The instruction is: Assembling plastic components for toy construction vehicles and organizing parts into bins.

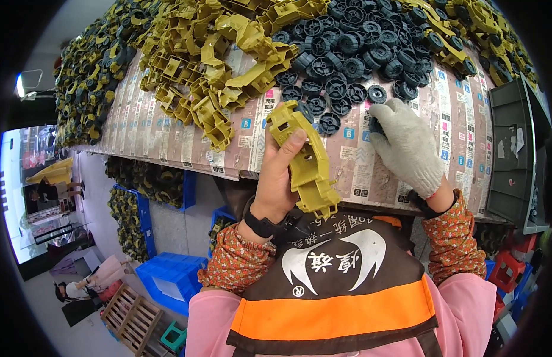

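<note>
gloved right hand [407,146] covers a black wheel [376,126], grip unclear; bare left hand [280,172] clutches a yellow chassis [304,159] above the cardboard-covered surface [169,134]; blue crates [169,279] sit on the floor below

The yellow frame [304,160] in the bare left hand [276,178] looked like moulded plastic, matt with a slight sheen on the edges. The right hand [407,146] wore a knitted cloth glove [414,156], greyish-white and nubbly, with a red trim at the cuff. The black wheels [353,53] heaped at 12 o'clock looked like hard plastic, dull with ribbed faces. The tabletop [371,172] was covered in printed cardboard, flat and matt, a bit scuffed. At 3 o'clock the dark bin [514,154] was smooth plastic. At 7 o'clock the blue crate [169,279] looked like glossy plastic, and the pallet [130,318] was bare rough wood.
</note>
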Demonstrator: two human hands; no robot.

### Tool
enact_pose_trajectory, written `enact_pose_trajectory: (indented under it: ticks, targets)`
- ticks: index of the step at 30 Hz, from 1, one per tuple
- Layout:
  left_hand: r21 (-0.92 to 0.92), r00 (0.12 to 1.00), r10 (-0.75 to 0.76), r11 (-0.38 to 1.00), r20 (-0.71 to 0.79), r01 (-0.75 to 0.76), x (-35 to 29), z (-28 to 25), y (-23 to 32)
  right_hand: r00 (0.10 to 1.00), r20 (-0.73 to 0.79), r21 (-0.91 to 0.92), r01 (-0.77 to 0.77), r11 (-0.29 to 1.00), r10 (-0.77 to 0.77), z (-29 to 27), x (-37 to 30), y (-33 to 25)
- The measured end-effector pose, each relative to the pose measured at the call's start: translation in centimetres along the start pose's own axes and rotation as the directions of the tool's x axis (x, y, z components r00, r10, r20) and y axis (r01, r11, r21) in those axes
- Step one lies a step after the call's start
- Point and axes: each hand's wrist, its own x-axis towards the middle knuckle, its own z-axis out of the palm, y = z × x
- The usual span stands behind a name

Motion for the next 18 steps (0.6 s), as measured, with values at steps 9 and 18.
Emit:
enact_pose_trajectory:
  ticks: [9,18]
  targets:
    - [0.023,0.996,0.088,0.996,0.006,-0.088,-0.3,0.5,0.1,0.856,0.517,0.825,-0.495,0.271,-0.01,-1.2,-3.0,-5.0]
    - [0.101,0.948,0.319,0.943,0.001,-0.318,0.2,2.4,0.0,0.82,0.552,0.834,-0.543,-0.098,0.154,-0.7,-3.3,-7.0]
